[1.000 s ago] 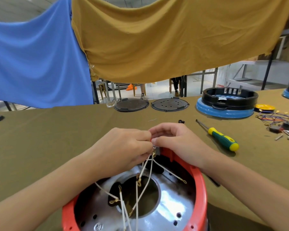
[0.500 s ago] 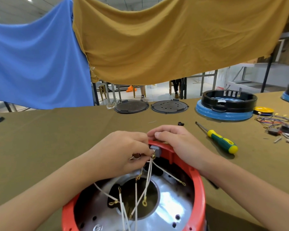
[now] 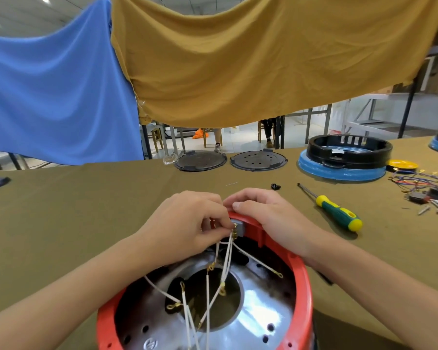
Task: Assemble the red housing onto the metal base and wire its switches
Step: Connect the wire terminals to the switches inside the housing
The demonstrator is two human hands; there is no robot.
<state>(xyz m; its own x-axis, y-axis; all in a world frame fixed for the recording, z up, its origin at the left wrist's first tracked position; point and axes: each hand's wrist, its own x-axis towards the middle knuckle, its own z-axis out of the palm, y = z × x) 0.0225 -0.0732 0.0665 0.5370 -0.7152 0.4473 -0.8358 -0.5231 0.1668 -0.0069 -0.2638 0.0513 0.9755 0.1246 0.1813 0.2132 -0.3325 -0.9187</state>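
Note:
The red housing (image 3: pixel 302 281) sits upside down at the table's near edge, ringed around the shiny metal base (image 3: pixel 261 309). Several white wires (image 3: pixel 225 263) with brass ring terminals fan out from a small grey switch (image 3: pixel 239 227) at the housing's far rim. My left hand (image 3: pixel 185 223) pinches the wire ends at that switch. My right hand (image 3: pixel 266 215) curls over the red rim and holds the housing beside the switch, thumb on top.
A green and yellow screwdriver (image 3: pixel 339 214) lies to the right. Farther back are two dark round plates (image 3: pixel 200 161), a black ring on a blue base (image 3: pixel 344 157), a yellow spool (image 3: pixel 402 164) and loose wires and parts (image 3: pixel 424 188). Blue and mustard cloths hang behind.
The grey switch has come into view between my fingers at the rim. My left hand has shifted slightly, still pinching the wires; my right hand stays on the rim.

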